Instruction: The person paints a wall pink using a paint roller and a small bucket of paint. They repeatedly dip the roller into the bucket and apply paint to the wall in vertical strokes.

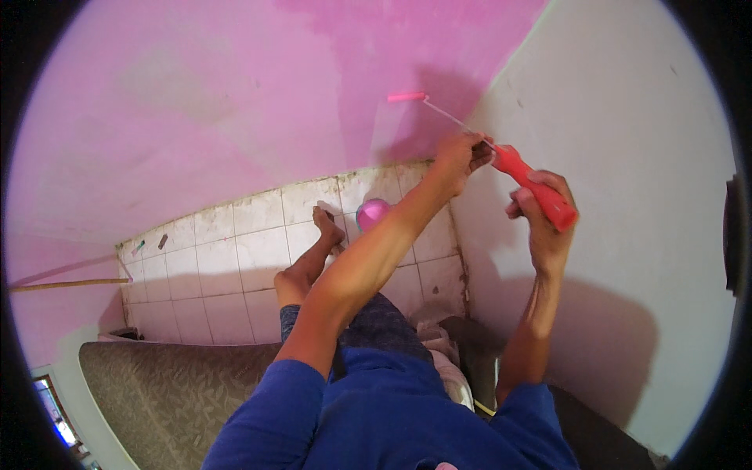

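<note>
A small paint roller reaches up against the pink wall, with a thick red handle (518,166), a thin metal rod (448,116) and a short pink roller sleeve (406,97). My right hand (550,227) is closed round the lower end of the handle. Higher up, my left hand (458,157) has its fingers closed at the place where rod and handle meet. The sleeve lies at or very near the wall, by a darker patch of pink. A round pink container (373,214) on the floor is partly covered by my left forearm.
The pink wall (196,102) meets a pale grey wall (611,117) at a corner on the right. White floor tiles (258,254) lie below, with my bare foot on them. A patterned grey sofa or cushion (172,392) stands at lower left. A thin stick (70,285) leans far left.
</note>
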Action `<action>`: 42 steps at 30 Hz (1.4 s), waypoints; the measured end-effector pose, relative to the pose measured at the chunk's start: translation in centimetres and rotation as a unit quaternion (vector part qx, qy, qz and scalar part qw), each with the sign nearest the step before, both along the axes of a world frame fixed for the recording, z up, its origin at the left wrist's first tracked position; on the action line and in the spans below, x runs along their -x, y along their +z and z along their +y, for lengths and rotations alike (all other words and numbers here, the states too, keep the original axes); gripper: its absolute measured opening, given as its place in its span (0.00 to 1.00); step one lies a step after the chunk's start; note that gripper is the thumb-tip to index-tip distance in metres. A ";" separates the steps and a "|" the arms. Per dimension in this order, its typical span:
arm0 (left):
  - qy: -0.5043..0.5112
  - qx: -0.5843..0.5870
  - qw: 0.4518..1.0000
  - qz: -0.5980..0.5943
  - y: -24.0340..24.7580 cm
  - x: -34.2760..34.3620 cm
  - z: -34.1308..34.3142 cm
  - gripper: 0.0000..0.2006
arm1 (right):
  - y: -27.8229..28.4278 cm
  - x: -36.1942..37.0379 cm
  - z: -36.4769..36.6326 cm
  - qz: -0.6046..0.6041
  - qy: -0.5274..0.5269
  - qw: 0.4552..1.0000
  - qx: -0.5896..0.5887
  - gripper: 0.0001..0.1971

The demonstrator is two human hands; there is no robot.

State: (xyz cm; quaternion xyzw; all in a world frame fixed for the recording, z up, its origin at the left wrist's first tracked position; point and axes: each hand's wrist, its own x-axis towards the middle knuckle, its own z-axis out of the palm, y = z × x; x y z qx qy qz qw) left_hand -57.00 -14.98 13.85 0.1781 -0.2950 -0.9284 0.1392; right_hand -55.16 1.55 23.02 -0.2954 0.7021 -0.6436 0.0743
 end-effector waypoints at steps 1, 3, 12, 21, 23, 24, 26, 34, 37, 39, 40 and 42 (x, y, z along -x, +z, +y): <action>-0.008 0.012 1.000 0.007 0.6 0.2 0.5 0.07 | 0.5 -0.2 0.9 0.008 -0.012 1.000 0.021 0.13; -0.024 0.032 0.998 0.038 3.5 -0.6 2.0 0.08 | 2.0 -0.7 2.7 0.024 -0.050 0.997 0.060 0.15; -0.060 0.054 0.995 0.058 5.3 -2.5 3.7 0.08 | 3.2 -3.2 6.1 -0.056 0.007 0.993 0.100 0.37; -0.112 0.062 0.987 -0.101 -11.5 -10.4 6.0 0.12 | -6.4 -5.9 10.2 -0.386 0.175 0.904 -0.066 0.26; -0.109 0.073 0.981 -0.139 -14.0 -12.4 6.5 0.11 | -7.8 -7.0 10.5 -0.429 0.168 0.881 -0.107 0.21; -0.105 0.079 0.979 -0.159 -14.6 -13.4 6.8 0.10 | -8.1 -8.0 10.5 -0.456 0.154 0.870 -0.103 0.20; -0.105 0.096 0.974 -0.178 -15.7 -14.9 7.1 0.09 | -10.3 -9.4 11.2 -0.464 0.141 0.862 -0.146 0.19; -0.070 0.185 0.953 -0.232 -14.9 -21.4 5.2 0.14 | -14.7 -12.9 9.3 -0.373 0.102 0.890 -0.242 0.19; 0.087 0.485 0.821 -0.288 -16.9 -30.1 1.8 0.20 | -12.3 -12.6 7.7 -0.378 0.046 0.889 -0.253 0.17; 0.166 0.440 0.816 -0.335 -13.8 -35.8 -0.2 0.23 | -12.2 -11.4 7.8 -0.381 0.029 0.893 -0.236 0.17; 0.194 0.495 0.762 -0.370 -13.4 -39.7 -1.0 0.22 | -11.9 -10.8 7.5 -0.380 0.026 0.896 -0.228 0.16; 0.222 0.540 0.696 -0.418 -15.5 -49.3 -2.3 0.20 | -10.9 -9.7 6.0 -0.368 0.034 0.904 -0.217 0.16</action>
